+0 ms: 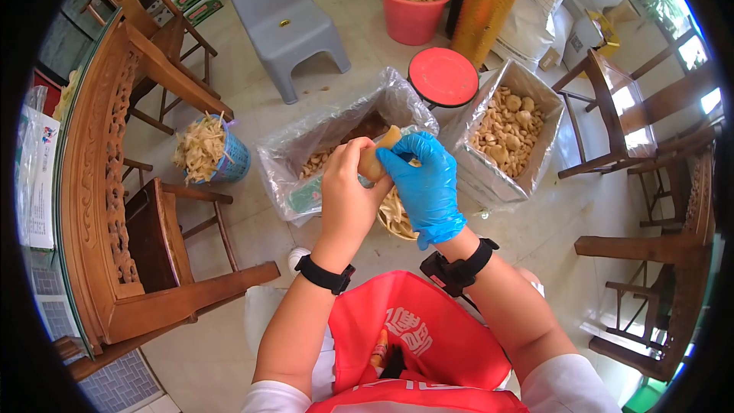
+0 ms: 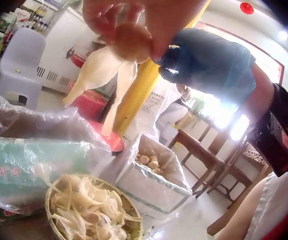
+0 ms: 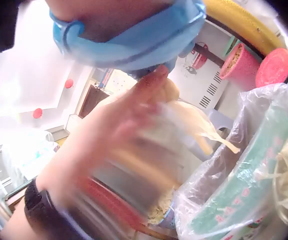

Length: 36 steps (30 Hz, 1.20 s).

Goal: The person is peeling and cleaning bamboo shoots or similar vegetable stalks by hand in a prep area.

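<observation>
Apron (image 1: 451, 310): red, nearest, on the near side of the middle box (image 1: 274, 172).
Pail (image 1: 235, 162): left of the middle box, peelings (image 1: 200, 145) heaped above its rim.
Left hand (image 1: 346, 186): bare, fingers and thumb curled round a bulb (image 1: 371, 166).
Bulb: raised over the middle box's near right part, skin (image 2: 98, 71) dangling; a loosened hold could drop it.
Right hand (image 1: 426, 183): gloved, fingers bent, pinching the bulb; wrinkled fingertips might slip.
Carton (image 1: 472, 174): right of the middle box, holding pale pieces (image 1: 511, 126).
</observation>
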Available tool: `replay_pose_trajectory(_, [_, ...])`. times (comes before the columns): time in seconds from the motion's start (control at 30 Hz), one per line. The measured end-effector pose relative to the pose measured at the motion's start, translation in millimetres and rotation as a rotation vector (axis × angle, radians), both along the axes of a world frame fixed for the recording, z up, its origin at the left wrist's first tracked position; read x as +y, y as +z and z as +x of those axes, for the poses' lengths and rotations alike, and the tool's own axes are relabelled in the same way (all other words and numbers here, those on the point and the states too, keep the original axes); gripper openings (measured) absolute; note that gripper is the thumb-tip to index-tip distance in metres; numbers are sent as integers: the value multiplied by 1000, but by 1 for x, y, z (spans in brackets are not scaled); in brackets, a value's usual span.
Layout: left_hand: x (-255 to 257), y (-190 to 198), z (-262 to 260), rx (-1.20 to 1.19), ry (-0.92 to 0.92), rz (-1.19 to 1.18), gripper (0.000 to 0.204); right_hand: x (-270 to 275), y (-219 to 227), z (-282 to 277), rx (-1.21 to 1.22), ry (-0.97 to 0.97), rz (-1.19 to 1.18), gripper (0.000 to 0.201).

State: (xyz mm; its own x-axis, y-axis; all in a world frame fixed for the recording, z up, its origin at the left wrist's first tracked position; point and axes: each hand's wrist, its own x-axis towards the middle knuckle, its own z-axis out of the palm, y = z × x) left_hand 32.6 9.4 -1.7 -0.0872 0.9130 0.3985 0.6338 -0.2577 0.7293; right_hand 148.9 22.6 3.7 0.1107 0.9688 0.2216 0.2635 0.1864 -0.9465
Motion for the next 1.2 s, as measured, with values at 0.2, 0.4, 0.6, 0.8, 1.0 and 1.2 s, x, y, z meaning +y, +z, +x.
replay_pose_trajectory(0.2, [-4, 5, 1, 58, 42, -83, 40, -1, -9, -2, -209, 5, 215, 9])
replay_pose_trajectory(0.4, [0, -2, -6, 92, 83, -136, 34, -5, -10, -7, -449, 57, 414, 16])
replay_pose_trajectory(0.6, [-1, 2, -9, 214, 122, -83, 32, 0, -12, -6, -309, 168, 523, 19])
replay_pose_trajectory(0.8, [3, 2, -13, 170, 36, -76, 35, -4, -9, -5, -210, 113, 437, 14])
replay_pose_trajectory(1.0, [8, 10, -10, 45, -171, 123, 43, 6, -10, 4, 532, 100, -111, 9])
replay_pose_trajectory(1.2, [4, 5, -2, -201, -125, -55, 41, 2, -5, 3, 453, 62, -83, 9])
